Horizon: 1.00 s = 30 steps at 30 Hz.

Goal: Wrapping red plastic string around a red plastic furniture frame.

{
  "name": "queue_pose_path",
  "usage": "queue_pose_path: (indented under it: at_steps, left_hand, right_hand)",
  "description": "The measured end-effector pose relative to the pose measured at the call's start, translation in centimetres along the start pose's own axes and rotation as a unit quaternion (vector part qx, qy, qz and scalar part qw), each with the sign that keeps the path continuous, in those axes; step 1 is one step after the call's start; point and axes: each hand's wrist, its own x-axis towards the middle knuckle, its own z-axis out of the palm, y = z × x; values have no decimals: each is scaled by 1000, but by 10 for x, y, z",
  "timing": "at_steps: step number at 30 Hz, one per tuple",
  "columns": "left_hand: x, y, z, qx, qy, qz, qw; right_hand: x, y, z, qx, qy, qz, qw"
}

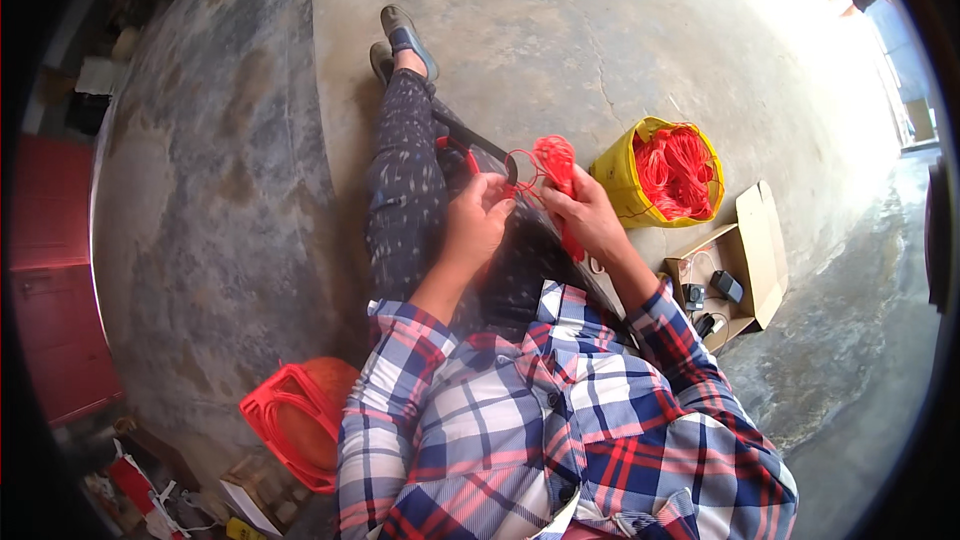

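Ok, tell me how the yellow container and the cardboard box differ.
The yellow container has a rounded rim; the cardboard box is tan and angular. The yellow container is packed with red cord; the cardboard box holds a few dark devices. Both are open.

- I see a slightly glossy, plastic-looking finish on the red cord.
- The yellow container looks like smooth plastic to me.
- I read the open box as matt cardboard.
- Shirt and trousers: matt cloth.
- Floor: worn, blotchy concrete.
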Motion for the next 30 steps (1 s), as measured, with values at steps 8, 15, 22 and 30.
queue_pose_path:
  at_steps: [8,15,22,30]
  left_hand:
    - [2,3,2,8,-14,6,1000]
    - [0,8,5,0,-7,-20,1000]
    - [3,0,4,4,-26,30,999]
    - [-9,36,1,271,153,250,917]
  right_hand:
    - [11,9,0,38,75,-71,994]
    - [-14,-2,1,-73,41,-66,994]
    - [-44,-2,37,-111,-44,-175,977]
    - [-66,-68,0,-161,-132,-138,968]
